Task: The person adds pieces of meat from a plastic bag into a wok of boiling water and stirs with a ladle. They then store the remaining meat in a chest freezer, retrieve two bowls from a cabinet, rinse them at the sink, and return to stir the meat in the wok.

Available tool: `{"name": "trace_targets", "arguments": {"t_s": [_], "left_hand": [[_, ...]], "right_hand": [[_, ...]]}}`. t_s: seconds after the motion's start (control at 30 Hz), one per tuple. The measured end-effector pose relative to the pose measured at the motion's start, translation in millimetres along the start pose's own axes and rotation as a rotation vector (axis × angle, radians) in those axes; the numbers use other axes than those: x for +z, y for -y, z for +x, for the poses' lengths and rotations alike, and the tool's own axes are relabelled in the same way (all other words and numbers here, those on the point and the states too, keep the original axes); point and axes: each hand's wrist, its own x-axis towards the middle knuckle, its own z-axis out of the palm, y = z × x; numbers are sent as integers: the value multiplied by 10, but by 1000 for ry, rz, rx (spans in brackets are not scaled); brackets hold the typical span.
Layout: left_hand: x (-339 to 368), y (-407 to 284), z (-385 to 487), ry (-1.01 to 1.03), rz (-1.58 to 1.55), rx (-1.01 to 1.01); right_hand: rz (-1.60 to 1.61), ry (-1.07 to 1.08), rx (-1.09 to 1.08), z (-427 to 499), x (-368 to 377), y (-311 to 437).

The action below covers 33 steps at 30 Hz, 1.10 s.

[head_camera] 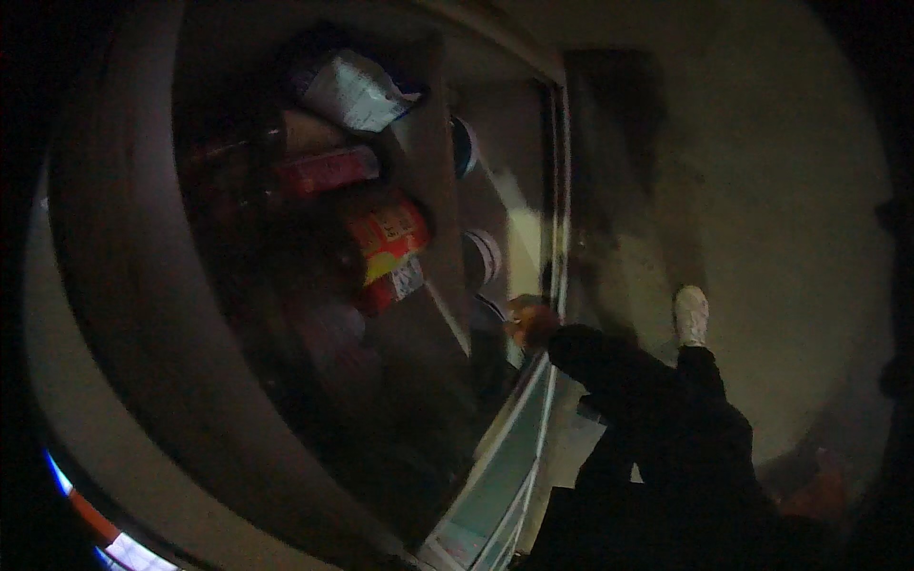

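Observation:
My left hand (532, 321), at the end of a black sleeve (607, 357), reaches past the front frame of a dark cabinet into its lower part. A thin dark strip (491, 307) lies at my fingertips; whether I grip it is hidden by blur and shadow. Just beyond stands a round, pale-rimmed container (483, 257), with another round container (464, 148) farther along. On the shelf to the left lies a red and yellow printed package (389, 235). A dim, reddish blur at the lower right appears to be my right hand (817, 492), its fingers unclear.
A silvery bag (357, 89) and a red box (328, 170) sit farther along the shelf. A sliding glass door (493, 485) in a light frame edges the cabinet. My pale shoe (691, 315) rests on the floor (792, 214) to the right. Light is very low.

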Motion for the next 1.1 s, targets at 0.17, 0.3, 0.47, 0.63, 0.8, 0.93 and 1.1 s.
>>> {"name": "trace_targets", "arguments": {"t_s": [0.17,0.3,0.47,0.63,0.8,0.93,1.1], "left_hand": [[-62,-122,44,14,61,-7],[-104,-188,-9,17,95,-27],[-139,-253,-56,23,114,-49],[-122,-300,-48,43,126,-55],[-89,-254,-158,18,92,-30],[-79,-204,-309,-29,29,9],[-106,-188,-431,-112,-89,46]], "right_hand": [[253,-247,191,466,18,-304],[397,-301,153,1045,209,-511],[352,-479,154,1885,649,-814],[665,-480,305,1791,753,-885],[445,-456,299,1010,395,-864],[401,-486,335,169,104,-873],[189,-532,359,-1231,-418,-307]]}}
